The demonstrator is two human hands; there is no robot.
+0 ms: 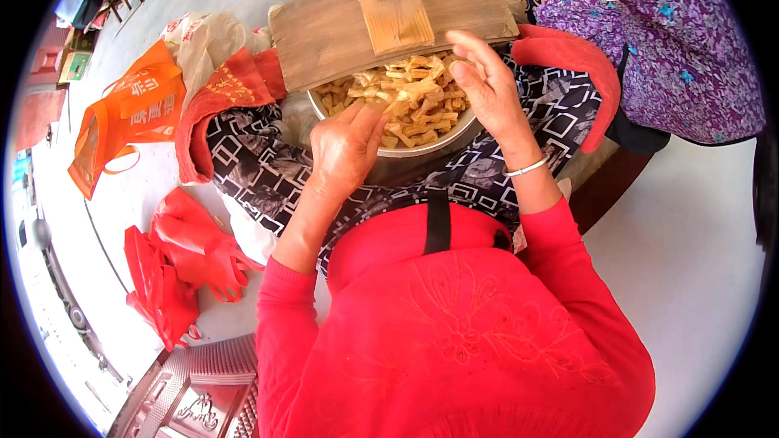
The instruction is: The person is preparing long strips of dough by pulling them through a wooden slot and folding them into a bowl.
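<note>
A round pale-rimmed basin [432, 146] sits at my lap, heaped with short yellow-brown strips [418, 113] whose exact kind I cannot tell. My left hand [349, 142] is closed over the basin's left side, fingertips pinched together near the strips; what they hold, if anything, is hidden. Over the right side, my right hand [489, 89] is raised with thumb and fingers apart, nothing visible in it. A wide wooden board [316, 36] lies across the basin's far part and hides it. On the board stands a lighter wooden block [393, 12] with an upright piece.
Red cloth [568, 57] flanks the basin on both sides. An orange bag [134, 113] and a red bag [191, 247] lie on the floor at left. At far right is purple floral clothing [673, 40] of another person. A dark carved panel [199, 397] shows at lower left.
</note>
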